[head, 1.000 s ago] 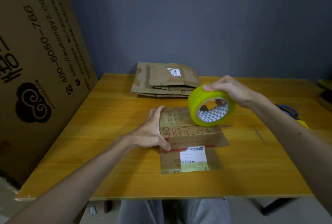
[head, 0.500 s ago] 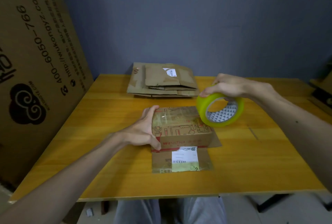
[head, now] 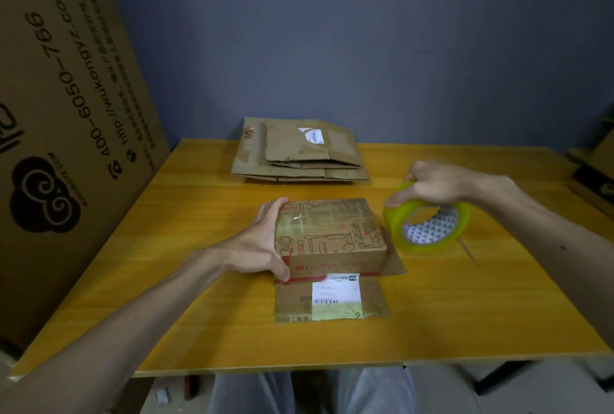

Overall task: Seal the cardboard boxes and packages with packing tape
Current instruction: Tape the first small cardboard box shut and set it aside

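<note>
A small printed cardboard box sits in the middle of the wooden table, with one flap carrying a white label lying flat toward me and another flap sticking out at its right. My left hand grips the box's left end, thumb on the front face. A yellow roll of packing tape rests tilted on the table just right of the box. My right hand holds the roll from above, fingers curled over its rim.
A stack of flattened cardboard boxes lies at the table's far edge. A big printed cardboard sheet leans along the left side. Dark objects sit at the far right. My legs show under the near edge.
My right hand carried the tape roll from above the box down and to the right, onto the table beside it. My left hand stayed on the box.
</note>
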